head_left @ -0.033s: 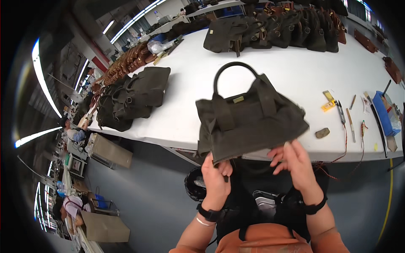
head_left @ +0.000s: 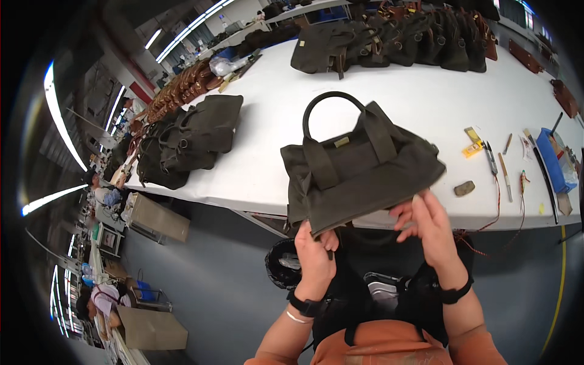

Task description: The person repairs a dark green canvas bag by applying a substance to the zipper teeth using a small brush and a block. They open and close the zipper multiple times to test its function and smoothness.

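Note:
A dark olive handbag (head_left: pixel 365 173) with a rounded top handle and wide straps stands at the table's front edge, its lower side toward me. My left hand (head_left: pixel 315 252) is closed on its near left corner, with a small dark piece poking out below the fingers. At the near right edge of the bag is my right hand (head_left: pixel 429 228). Its fingertips touch the edge there, while the other fingers are bent loosely and apart below it. The bag hides what lies behind it, including part of its second handle.
On the white table (head_left: pixel 261 128), similar dark bags (head_left: pixel 201 137) lie left and more line the back. To the right are a stone-like lump (head_left: pixel 465 188), a yellow box (head_left: pixel 472 149), pens and tools, and a blue tray (head_left: pixel 556 161). A bin (head_left: pixel 283 264) stands below.
The bag's lower edge has turned slightly, so the zip teeth seen along it before no longer show clearly. My right hand has shifted up a little with the edge.

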